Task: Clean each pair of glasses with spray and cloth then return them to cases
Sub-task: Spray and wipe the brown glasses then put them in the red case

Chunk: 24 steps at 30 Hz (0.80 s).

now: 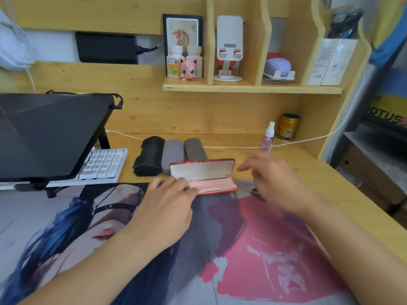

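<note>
A laptop [48, 133] was raised on a stand at the left, a keyboard [103, 165] beneath it. 3 closed cases [171, 155] were lined up side by side on the tabletop [308, 172]. Just in front, an open red case [204, 176] was touched at its left end by the left hand [167, 203], fingers [187, 186] loosely bent. The right hand [273, 181] was held beside the case, fingers spread and holding nothing. A spray bottle [267, 138] was stood behind it.

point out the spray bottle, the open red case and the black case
spray bottle [267, 140]: head view, on its pink body
open red case [202, 171]: head view, on the pale lining inside its raised lid
black case [149, 156]: head view, on its top surface
</note>
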Tool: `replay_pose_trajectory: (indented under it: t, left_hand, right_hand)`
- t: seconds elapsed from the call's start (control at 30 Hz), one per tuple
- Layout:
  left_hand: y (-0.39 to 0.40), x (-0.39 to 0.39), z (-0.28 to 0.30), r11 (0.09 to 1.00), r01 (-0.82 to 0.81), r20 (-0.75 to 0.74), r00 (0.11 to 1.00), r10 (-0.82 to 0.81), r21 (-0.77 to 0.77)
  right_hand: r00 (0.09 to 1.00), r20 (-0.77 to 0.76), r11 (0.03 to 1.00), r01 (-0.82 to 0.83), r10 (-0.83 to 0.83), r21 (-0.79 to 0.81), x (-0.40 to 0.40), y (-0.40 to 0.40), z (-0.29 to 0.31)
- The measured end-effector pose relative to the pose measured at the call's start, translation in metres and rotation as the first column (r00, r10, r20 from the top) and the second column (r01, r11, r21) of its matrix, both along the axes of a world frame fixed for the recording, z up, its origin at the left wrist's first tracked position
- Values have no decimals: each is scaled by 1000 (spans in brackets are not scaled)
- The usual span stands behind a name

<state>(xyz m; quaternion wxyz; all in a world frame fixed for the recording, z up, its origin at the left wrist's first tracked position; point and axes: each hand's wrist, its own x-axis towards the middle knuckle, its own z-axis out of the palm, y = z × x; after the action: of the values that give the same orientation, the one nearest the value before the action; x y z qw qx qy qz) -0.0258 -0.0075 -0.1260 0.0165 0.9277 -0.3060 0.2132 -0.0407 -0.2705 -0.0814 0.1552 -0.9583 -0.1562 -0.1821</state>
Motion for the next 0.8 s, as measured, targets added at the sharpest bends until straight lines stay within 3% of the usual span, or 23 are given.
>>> replay_pose_trajectory:
  t: [0.07, 0.17, 0.33, 0.43, 0.57, 0.7, 0.8]
  left_hand:
    - [-3, 0, -1, 1000, -20, 31, 999, 20, -17]
    - [-11, -1, -3, 999, -18, 69, 997, 22, -47]
    - [-20, 0, -8, 997, 16, 57, 998, -11, -81]
    - [-19, 4, -14, 996, 24, 44, 999, -20, -91]
    - [-22, 2, -13, 989, 45, 55, 998, -37, -139]
    - [-33, -15, -4, 965, 191, 69, 981, -181, -182]
    - [-52, -33, -4, 926, 302, -10, 950, -313, -226]
  right_hand:
    - [985, -114, 990, 136, -130, 43, -2, -21, 19]
    - [914, -336, 974, 207, -227, -93, -8, -43, 30]
    - [759, -532, 921, 237, -375, -310, -15, -57, 34]
    - [726, -550, 905, 258, -413, -338, -17, -63, 33]
    - [777, -511, 922, 237, -368, -305, -10, -61, 27]
    - [795, -521, 945, 195, -310, -264, -5, -59, 23]
    - [822, -514, 966, 161, -245, -203, -4, -58, 19]
